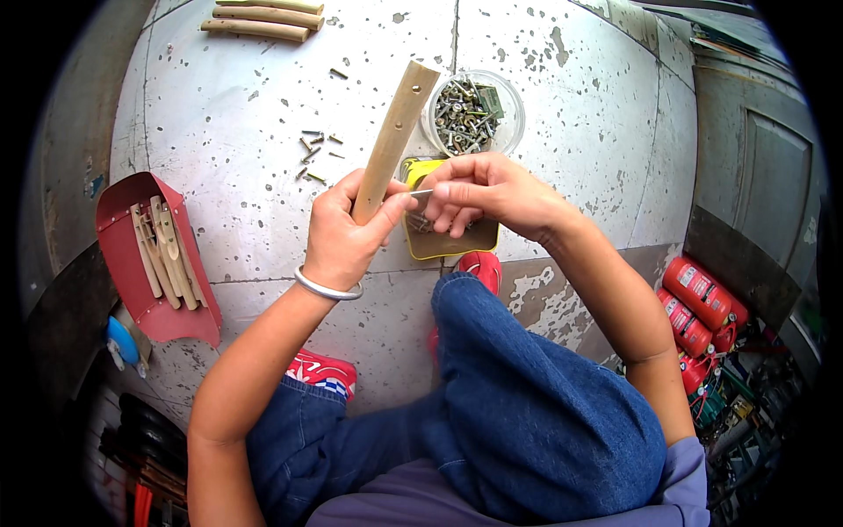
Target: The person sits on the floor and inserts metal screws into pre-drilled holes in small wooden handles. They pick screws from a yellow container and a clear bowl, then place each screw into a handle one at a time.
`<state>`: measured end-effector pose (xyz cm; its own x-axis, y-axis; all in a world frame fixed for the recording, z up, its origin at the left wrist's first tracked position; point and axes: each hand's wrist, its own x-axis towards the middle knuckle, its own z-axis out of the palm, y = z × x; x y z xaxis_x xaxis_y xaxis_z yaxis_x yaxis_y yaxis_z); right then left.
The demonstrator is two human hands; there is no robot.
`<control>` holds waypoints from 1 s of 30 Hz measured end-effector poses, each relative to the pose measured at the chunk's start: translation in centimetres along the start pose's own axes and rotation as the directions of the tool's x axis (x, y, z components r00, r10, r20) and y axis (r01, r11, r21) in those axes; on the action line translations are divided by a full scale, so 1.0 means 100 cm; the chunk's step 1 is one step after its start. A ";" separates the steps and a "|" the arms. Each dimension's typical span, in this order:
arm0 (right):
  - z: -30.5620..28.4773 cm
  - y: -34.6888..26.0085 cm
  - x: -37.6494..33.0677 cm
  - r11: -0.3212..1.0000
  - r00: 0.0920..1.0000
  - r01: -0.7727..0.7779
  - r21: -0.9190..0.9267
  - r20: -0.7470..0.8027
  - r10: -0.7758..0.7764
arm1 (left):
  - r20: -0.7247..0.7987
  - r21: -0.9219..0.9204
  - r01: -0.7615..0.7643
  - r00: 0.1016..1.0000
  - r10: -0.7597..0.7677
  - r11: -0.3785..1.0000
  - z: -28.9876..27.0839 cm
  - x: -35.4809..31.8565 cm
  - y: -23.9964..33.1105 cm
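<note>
My left hand (344, 230) grips a pale wooden handle (395, 132) with small holes along its face, tilted up and away from me. My right hand (481, 195) pinches a small metal piece (421, 194), its tip touching the handle near my left thumb. Under both hands lies a yellow tray (450, 241) with small parts. Just beyond it stands a clear round tub (472, 111) full of screws and bolts.
Loose screws (313, 151) lie scattered on the metal floor. A red tray (147, 255) at left holds several wooden handles; more handles (263, 19) lie at the top. Red canisters (700, 307) and clutter sit at right. My knees in blue jeans fill the foreground.
</note>
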<state>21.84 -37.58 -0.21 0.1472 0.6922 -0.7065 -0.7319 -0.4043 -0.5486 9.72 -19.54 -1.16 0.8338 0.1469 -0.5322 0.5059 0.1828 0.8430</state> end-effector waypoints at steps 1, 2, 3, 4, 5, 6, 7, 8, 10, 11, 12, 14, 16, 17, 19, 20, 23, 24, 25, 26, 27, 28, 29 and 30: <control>-0.001 0.002 0.001 1.000 1.000 0.012 0.012 -0.011 -0.012 | -0.015 -0.011 -0.001 1.000 0.001 1.000 0.002 0.000 0.000; -0.002 0.004 0.001 0.999 0.999 0.024 0.024 -0.023 -0.023 | -0.009 -0.016 0.003 1.000 -0.004 1.000 0.002 0.000 0.000; -0.002 0.005 0.001 0.999 0.999 0.036 0.035 -0.036 -0.035 | -0.003 -0.020 0.008 1.000 -0.008 1.000 0.003 0.000 0.000; -0.003 0.005 0.000 0.999 0.997 0.050 -0.017 -0.057 -0.051 | 0.002 -0.024 0.012 1.000 -0.012 1.000 0.003 0.000 0.000; -0.003 0.005 -0.001 0.996 0.995 0.063 -0.069 -0.077 -0.068 | 0.001 -0.013 0.017 1.000 -0.017 1.000 0.003 -0.001 -0.001; -0.004 0.005 -0.003 0.990 0.992 0.075 -0.121 -0.097 -0.087 | 0.000 -0.001 0.022 1.000 -0.022 1.000 0.002 -0.001 -0.002; -0.004 0.006 -0.003 0.952 0.984 0.041 -0.304 -0.151 -0.091 | -0.005 0.011 0.027 1.000 -0.027 1.000 0.002 -0.002 -0.004; -0.004 0.008 -0.004 0.881 0.973 -0.003 -0.474 -0.203 -0.106 | 0.009 0.023 0.016 1.000 -0.016 1.000 0.001 -0.003 -0.007; 0.005 0.012 -0.003 0.565 0.920 -0.066 -0.822 -0.269 -0.284 | 0.037 0.044 -0.005 0.999 0.003 0.999 0.000 -0.009 -0.016; 0.006 0.029 -0.001 0.313 0.830 -0.044 -0.949 -0.209 -0.518 | 0.041 0.034 0.015 0.999 -0.016 0.999 0.003 -0.010 -0.019; 0.008 0.041 0.003 0.159 0.838 -0.097 -0.982 -0.167 -0.519 | 0.044 0.025 0.035 0.998 -0.036 0.999 0.005 -0.012 -0.021; 0.013 0.059 0.014 -0.091 0.851 -0.133 -0.987 -0.067 -0.521 | 0.056 0.020 0.099 0.993 -0.100 0.995 0.004 -0.015 -0.027; 0.015 0.070 0.023 -0.129 0.854 -0.154 -0.980 -0.066 -0.516 | 0.043 0.038 0.127 0.991 -0.129 0.991 0.003 -0.020 -0.029; 0.016 0.073 0.027 -0.148 0.856 -0.165 -0.975 -0.067 -0.513 | 0.038 0.046 0.141 0.989 -0.142 0.989 0.002 -0.021 -0.029; 0.014 0.074 0.035 -0.159 0.856 -0.157 -0.975 -0.054 -0.513 | 0.072 0.035 0.146 0.986 -0.148 0.989 0.003 -0.023 -0.034; 0.013 0.073 0.039 -0.159 0.865 -0.154 -0.975 -0.055 -0.499 | 0.086 0.029 0.149 0.985 -0.151 0.988 0.003 -0.023 -0.037; 0.009 0.071 0.044 -0.140 0.888 -0.166 -0.976 -0.087 -0.452 | 0.137 -0.055 0.173 0.977 -0.164 0.983 0.008 -0.023 -0.038; 0.009 0.071 0.045 -0.131 0.895 -0.174 -0.976 -0.101 -0.435 | 0.144 -0.072 0.179 0.975 -0.167 0.981 0.009 -0.023 -0.037; 0.008 0.074 0.045 -0.126 0.887 -0.183 -0.975 -0.108 -0.450 | 0.153 -0.090 0.187 0.973 -0.172 0.978 0.010 -0.023 -0.037; 0.006 0.078 0.045 -0.120 0.878 -0.191 -0.974 -0.115 -0.464 | 0.163 -0.107 0.195 0.971 -0.176 0.975 0.011 -0.023 -0.036; 0.005 0.081 0.045 -0.115 0.870 -0.199 -0.973 -0.121 -0.478 | 0.181 -0.136 0.215 0.965 -0.189 0.967 0.010 -0.023 -0.035; 0.004 0.083 0.045 -0.102 0.857 -0.179 -0.978 -0.104 -0.505 | 0.202 -0.165 0.237 0.958 -0.202 0.958 0.009 -0.023 -0.035; 0.004 0.084 0.045 -0.090 0.843 -0.159 -0.983 -0.088 -0.531 | 0.223 -0.192 0.258 0.951 -0.214 0.947 0.009 -0.022 -0.035; 0.003 0.085 0.045 -0.078 0.827 -0.140 -0.987 -0.073 -0.557 | 0.235 -0.196 0.260 0.949 -0.212 0.946 0.009 -0.022 -0.035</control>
<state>16.05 -37.72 -7.94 0.5780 0.7543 -0.3113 0.6935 -0.6551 -0.2998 6.30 -21.34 -2.89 0.7358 -0.1276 -0.6651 0.6516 0.4011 0.6439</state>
